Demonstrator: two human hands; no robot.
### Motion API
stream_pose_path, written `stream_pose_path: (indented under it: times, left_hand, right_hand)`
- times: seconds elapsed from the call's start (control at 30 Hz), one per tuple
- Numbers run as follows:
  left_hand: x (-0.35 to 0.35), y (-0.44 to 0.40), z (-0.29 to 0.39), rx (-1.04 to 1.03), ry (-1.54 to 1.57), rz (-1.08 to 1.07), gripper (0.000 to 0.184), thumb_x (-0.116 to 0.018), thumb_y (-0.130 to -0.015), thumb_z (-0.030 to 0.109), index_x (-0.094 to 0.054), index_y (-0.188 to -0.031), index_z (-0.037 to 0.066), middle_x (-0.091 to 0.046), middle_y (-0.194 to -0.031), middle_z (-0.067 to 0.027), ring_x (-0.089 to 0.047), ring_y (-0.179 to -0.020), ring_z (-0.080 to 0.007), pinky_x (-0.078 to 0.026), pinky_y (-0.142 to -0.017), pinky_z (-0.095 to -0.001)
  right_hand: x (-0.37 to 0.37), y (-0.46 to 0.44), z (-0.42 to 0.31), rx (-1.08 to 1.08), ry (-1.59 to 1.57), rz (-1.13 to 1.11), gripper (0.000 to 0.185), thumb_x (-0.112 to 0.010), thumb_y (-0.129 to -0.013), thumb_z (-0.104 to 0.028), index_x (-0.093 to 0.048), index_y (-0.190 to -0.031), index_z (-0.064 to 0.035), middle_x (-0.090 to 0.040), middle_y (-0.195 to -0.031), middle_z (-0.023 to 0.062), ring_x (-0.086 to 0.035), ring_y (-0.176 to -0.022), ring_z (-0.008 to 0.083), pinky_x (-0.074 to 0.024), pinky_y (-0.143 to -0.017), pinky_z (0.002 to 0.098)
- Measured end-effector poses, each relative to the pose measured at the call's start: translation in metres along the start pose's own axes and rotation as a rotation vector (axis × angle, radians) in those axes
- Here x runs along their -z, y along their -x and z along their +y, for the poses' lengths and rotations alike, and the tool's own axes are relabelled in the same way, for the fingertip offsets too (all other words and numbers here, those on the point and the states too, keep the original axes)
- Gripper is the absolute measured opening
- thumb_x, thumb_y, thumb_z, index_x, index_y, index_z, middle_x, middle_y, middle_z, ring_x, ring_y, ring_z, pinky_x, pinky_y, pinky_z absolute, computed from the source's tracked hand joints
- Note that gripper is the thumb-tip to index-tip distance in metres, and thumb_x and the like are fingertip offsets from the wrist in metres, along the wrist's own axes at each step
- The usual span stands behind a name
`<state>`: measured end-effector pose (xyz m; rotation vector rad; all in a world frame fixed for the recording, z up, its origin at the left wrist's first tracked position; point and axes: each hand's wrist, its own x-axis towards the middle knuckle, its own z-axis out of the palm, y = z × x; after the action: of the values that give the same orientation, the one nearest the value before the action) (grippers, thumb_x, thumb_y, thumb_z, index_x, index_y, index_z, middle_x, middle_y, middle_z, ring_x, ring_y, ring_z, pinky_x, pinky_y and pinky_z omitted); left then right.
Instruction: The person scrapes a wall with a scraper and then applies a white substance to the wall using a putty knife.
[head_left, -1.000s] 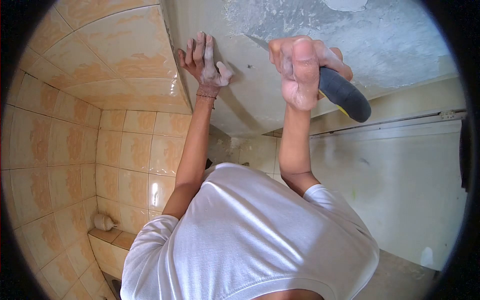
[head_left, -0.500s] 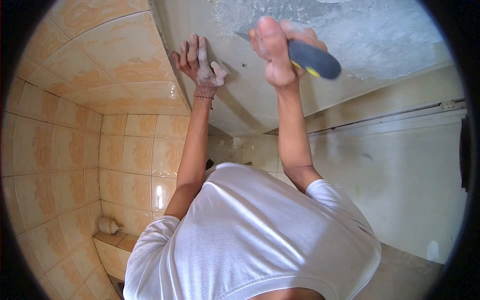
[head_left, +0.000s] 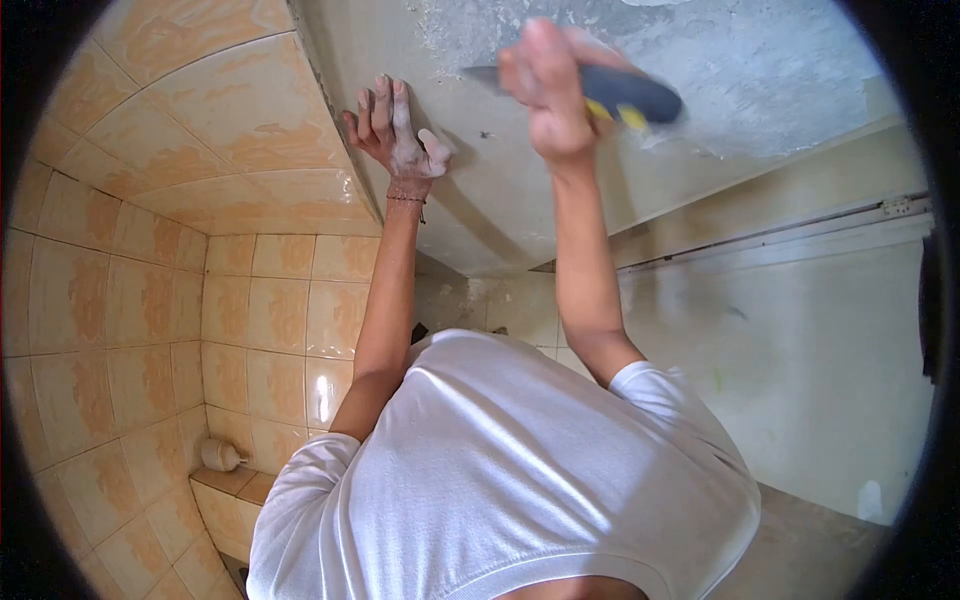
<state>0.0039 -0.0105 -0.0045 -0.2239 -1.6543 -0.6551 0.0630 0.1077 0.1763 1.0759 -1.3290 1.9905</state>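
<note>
My left hand (head_left: 400,135), dusted with white powder, lies with fingers spread against the greenish-grey wall (head_left: 470,195), close to its edge with the tiles. A thin dark string circles that wrist. My right hand (head_left: 560,90) is closed around a scraper (head_left: 630,95) with a dark grey and yellow handle, slightly smeared by motion. The scraper's thin blade points left, near the rough, patchy area (head_left: 760,80) of the wall, where the surface looks scraped or flaked. Whether the blade touches the wall cannot be made out.
Glossy orange-and-cream tiles (head_left: 75,290) cover the walls at left. A small cream-coloured fitting (head_left: 220,455) sits above a tiled ledge (head_left: 225,478). On the right is a pale wall (head_left: 800,350) with a thin dark cable or strip (head_left: 760,243) running along it.
My right hand and the scraper have shifted slightly up, and the handle has turned closer to level, showing more of the blade. My left hand stays on the wall.
</note>
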Motion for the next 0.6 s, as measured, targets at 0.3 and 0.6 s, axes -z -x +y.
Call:
stream_pose_path:
  times: [0.3, 0.6]
  left_hand:
    - [0.000, 0.000, -0.001, -0.008, -0.007, 0.001, 0.065, -0.030, -0.088, 0.043, -0.046, -0.136, 0.002, -0.042, -0.142, -0.0131, -0.032, -0.133, -0.0328, -0.015, -0.111, -0.0518]
    - [0.000, 0.003, -0.002, 0.018, -0.004, -0.013, 0.064, -0.033, -0.086, 0.041, -0.047, -0.136, 0.003, -0.042, -0.142, -0.0126, -0.031, -0.134, -0.0323, -0.015, -0.111, -0.0517]
  right_hand:
    - [0.004, 0.010, -0.007, 0.156, 0.423, -0.053, 0.041, -0.058, -0.089, -0.003, -0.035, -0.055, -0.0053, -0.033, -0.048, -0.0017, -0.025, -0.039, 0.0079, -0.0258, -0.039, 0.0279]
    - [0.005, 0.016, 0.007, 0.275, 0.588, -0.011, 0.030, -0.056, -0.091, -0.007, -0.048, -0.062, -0.0026, -0.039, -0.047, 0.0013, -0.036, -0.042, 0.0090, -0.0305, -0.041, 0.0250]
